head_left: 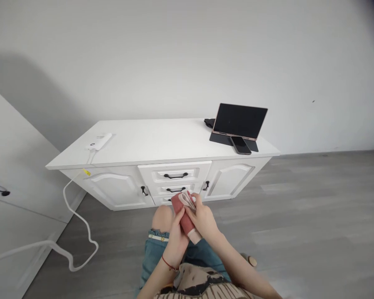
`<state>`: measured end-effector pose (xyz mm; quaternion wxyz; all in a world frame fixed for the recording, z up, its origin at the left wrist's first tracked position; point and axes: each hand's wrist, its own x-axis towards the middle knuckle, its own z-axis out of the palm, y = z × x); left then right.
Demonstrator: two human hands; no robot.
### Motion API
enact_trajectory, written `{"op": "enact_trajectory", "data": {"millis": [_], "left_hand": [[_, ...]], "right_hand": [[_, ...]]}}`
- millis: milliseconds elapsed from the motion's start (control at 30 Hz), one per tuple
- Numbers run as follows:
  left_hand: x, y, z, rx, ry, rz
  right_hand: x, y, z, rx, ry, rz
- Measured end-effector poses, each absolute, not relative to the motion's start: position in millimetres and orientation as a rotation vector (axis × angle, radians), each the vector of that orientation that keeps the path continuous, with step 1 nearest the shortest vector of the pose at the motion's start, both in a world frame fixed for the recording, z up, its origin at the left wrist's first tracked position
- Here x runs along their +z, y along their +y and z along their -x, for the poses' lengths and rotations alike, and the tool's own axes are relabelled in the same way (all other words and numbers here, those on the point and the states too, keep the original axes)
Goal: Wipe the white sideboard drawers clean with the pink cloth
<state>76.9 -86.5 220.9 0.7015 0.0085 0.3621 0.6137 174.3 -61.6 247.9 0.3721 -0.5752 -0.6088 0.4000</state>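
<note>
Held over my lap is a small folded red cloth (186,223) with off-white edges; its exact kind is unclear. My left hand (178,237) is closed around its lower left side, thumb on top. From the right, my right hand (205,219) grips the upper part, its fingers at the off-white fold near the top. Both hands are just in front of the drawers of a white cabinet (149,141). Some of my fingers are hidden under the cloth.
On the cabinet top, a dark-screened tablet (239,120) stands with a phone (240,145) against its base. A white power strip (100,141) lies at the left, its white cable (77,214) hanging to the floor. A white cupboard (21,174) stands left.
</note>
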Motion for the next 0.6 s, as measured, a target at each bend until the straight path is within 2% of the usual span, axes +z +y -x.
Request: {"op": "enact_trajectory", "data": {"millis": [133, 233, 367, 467, 600], "left_hand": [[221, -84, -72, 1.385, 0.875, -0.098], [219, -88, -69, 1.455, 1.029, -0.269], [231, -98, -70, 1.466, 1.141, -0.624], [248, -104, -67, 1.307, 1.025, -0.699], [258, -109, -51, 1.127, 0.831, -0.681]], "right_hand": [[241, -65, -179, 0.522, -1.574, 1.552], [233, -76, -176, 0.400, -1.593, 1.331], [226, -96, -162, 0.809, -1.705, 1.065], [225, -99, -157, 1.131, -1.543, 0.927], [230, -87, -166, 1.408, -1.292, 0.844]]}}
